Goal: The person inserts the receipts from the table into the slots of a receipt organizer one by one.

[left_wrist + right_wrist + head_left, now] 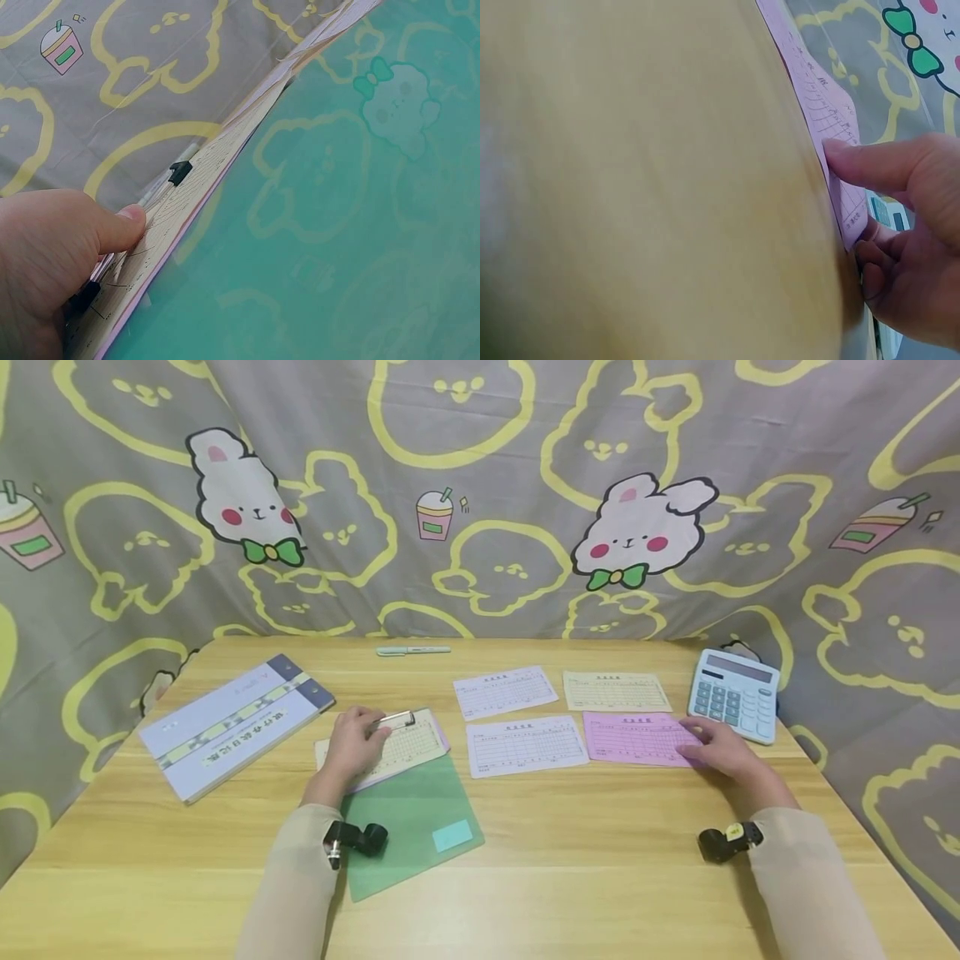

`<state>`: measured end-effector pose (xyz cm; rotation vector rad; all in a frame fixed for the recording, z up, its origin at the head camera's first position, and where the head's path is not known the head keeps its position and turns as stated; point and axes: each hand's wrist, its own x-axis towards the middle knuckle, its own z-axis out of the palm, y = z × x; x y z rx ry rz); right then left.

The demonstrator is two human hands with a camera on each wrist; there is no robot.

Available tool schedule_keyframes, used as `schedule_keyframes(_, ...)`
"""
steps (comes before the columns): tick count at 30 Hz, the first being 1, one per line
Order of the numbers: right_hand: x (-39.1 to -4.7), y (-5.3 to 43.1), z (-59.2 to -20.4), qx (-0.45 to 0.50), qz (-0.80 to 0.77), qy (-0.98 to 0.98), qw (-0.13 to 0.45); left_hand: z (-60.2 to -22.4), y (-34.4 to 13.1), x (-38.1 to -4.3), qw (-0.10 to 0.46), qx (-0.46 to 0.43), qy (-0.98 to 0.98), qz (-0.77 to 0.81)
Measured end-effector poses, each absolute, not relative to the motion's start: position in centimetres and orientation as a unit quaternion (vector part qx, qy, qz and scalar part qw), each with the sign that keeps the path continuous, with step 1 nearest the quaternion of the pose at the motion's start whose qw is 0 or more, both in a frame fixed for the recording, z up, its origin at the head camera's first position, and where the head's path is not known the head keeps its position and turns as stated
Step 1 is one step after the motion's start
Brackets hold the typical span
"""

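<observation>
A green clipboard (412, 835) lies slanted on the table, with a cream printed form (401, 750) over pinkish sheets at its clip end. My left hand (352, 747) grips the metal clip (393, 720); its thumb lies on the clip in the left wrist view, while the other fingers are mostly hidden. On the right, my right hand (720, 747) pinches the right edge of a pink form (630, 739). The right wrist view has the thumb on top of that form (821, 105) and the other fingers curled by its edge.
Two whitish forms (528, 747) and a pale yellow form (617, 692) lie beside the pink one. A light blue calculator (735, 693) stands at the right, a pen (412, 651) at the back. At the left lies a thick blue-white ledger (240, 727). A patterned curtain (480, 568) hangs behind.
</observation>
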<state>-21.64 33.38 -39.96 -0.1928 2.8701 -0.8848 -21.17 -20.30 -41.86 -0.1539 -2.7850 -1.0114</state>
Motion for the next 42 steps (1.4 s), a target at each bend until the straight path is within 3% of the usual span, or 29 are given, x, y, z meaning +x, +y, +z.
schedule_keyframes(11,-20.9,33.3,-39.9,-0.053,-0.319,0.944,0.063,-41.6,-20.2,-21.0,0.089,-0.053,-0.934,-0.342)
schedule_keyframes(28,-19.6,34.8,-40.1,-0.043,-0.353,0.935,0.002,-41.5,-20.2,-21.0,0.076,-0.042,-0.935,-0.342)
schedule_keyframes(42,-17.7,36.8,-38.3,-0.031,-0.474,0.879,0.035,-41.3,-20.2,-21.0,0.079,-0.044,-0.934,-0.346)
